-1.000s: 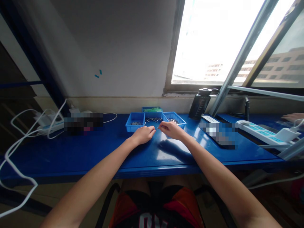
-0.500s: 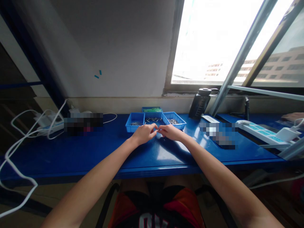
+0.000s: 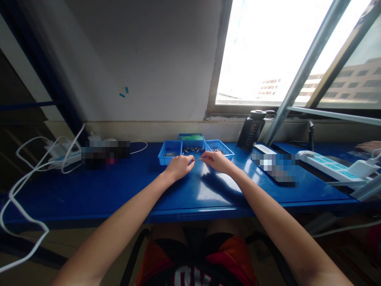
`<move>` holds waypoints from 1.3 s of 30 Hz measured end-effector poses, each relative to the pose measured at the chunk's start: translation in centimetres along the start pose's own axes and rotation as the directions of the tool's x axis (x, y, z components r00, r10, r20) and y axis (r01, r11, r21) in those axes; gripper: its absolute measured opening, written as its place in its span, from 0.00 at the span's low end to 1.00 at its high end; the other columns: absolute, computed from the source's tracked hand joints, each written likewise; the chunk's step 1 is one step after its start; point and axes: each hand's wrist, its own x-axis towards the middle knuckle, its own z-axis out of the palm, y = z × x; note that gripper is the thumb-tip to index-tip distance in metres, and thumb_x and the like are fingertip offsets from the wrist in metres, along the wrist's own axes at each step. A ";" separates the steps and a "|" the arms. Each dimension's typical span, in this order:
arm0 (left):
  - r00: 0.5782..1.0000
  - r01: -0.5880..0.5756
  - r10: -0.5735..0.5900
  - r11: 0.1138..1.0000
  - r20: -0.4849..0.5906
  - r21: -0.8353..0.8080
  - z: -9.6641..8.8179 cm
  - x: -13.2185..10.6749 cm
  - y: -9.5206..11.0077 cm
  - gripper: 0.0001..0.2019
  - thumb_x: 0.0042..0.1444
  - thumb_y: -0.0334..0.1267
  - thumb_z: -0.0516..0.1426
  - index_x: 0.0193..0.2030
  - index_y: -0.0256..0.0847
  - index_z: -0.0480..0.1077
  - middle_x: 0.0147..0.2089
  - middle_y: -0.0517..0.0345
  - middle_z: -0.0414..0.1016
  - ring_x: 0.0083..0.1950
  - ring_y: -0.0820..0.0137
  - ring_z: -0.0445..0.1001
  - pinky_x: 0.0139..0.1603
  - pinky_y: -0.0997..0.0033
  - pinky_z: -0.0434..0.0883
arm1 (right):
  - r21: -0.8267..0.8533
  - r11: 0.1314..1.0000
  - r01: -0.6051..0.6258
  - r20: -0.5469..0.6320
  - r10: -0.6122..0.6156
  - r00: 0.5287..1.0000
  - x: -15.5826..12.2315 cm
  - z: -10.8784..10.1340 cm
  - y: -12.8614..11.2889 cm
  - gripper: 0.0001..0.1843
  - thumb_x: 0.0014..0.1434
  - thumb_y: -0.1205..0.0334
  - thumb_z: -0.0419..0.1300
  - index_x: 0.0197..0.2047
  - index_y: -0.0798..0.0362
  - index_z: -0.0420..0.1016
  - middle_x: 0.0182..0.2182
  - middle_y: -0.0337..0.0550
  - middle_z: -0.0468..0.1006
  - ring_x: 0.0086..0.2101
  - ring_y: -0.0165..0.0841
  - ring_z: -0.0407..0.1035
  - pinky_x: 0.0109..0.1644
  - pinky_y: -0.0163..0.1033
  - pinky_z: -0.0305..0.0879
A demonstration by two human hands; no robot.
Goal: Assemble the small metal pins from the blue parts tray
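My left hand (image 3: 180, 167) and my right hand (image 3: 218, 162) are raised over the table in front of the blue trays. Both are closed in a pinch, fingertips facing each other across a small gap. A thin, metallic-looking piece (image 3: 198, 159) spans that gap, with an end at each pinch; its exact kind is too small to tell. Just beyond are a left blue tray (image 3: 162, 161) and a middle blue tray (image 3: 193, 143), both holding small metal parts. The right blue tray (image 3: 229, 152), partly covered by my right hand, also has metal parts in it.
Behind these is another tray with green contents (image 3: 191, 137). A black bottle (image 3: 251, 130) stands near the window. To the right lie a blurred-out item (image 3: 275, 171) and a white power strip (image 3: 326, 165); another person's hand (image 3: 369, 146) shows beyond. White cables (image 3: 26, 202) hang at the left.
My hands have drawn slightly apart, the right one moving up and to the right. The thin piece now shows between the fingertips, which were almost touching before.
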 end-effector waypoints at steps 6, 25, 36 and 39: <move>0.996 0.021 -0.018 0.999 0.091 -0.028 0.4 0.2 -0.3 0.12 0.54 0.43 0.48 0.37 0.42 0.70 0.33 0.55 0.74 0.35 0.66 0.72 0.34 0.72 0.65 | 0.045 0.994 0.096 0.003 -0.097 0.995 -0.1 0.4 -1.4 0.12 0.56 0.57 0.52 0.36 0.54 0.71 0.19 0.37 0.71 0.21 0.24 0.62 0.27 0.29 0.55; 1.000 0.020 -0.020 1.000 -0.011 -0.019 -0.2 0.2 -0.2 0.10 0.52 0.45 0.51 0.31 0.42 0.67 0.29 0.58 0.73 0.32 0.68 0.71 0.28 0.75 0.61 | -0.137 0.989 0.059 0.118 -0.043 0.992 -0.1 0.5 -0.4 0.10 0.57 0.59 0.50 0.36 0.53 0.71 0.19 0.36 0.70 0.21 0.24 0.61 0.27 0.29 0.52; 0.998 -0.055 0.056 0.997 0.028 -0.045 -0.4 0.1 -0.1 0.13 0.56 0.46 0.46 0.37 0.43 0.68 0.32 0.57 0.74 0.34 0.67 0.72 0.32 0.73 0.64 | -0.111 0.994 0.026 0.088 -0.017 0.996 -0.2 0.3 -0.7 0.09 0.56 0.61 0.52 0.36 0.54 0.70 0.23 0.38 0.71 0.23 0.25 0.62 0.28 0.30 0.53; 0.998 -0.050 0.051 0.998 0.037 -0.022 -0.4 0.1 -0.1 0.13 0.57 0.44 0.46 0.40 0.44 0.68 0.34 0.56 0.74 0.36 0.66 0.73 0.34 0.73 0.65 | -0.080 0.996 0.036 0.058 -0.031 0.998 -0.2 0.2 -0.8 0.08 0.54 0.60 0.53 0.34 0.55 0.70 0.24 0.39 0.71 0.24 0.25 0.62 0.28 0.30 0.53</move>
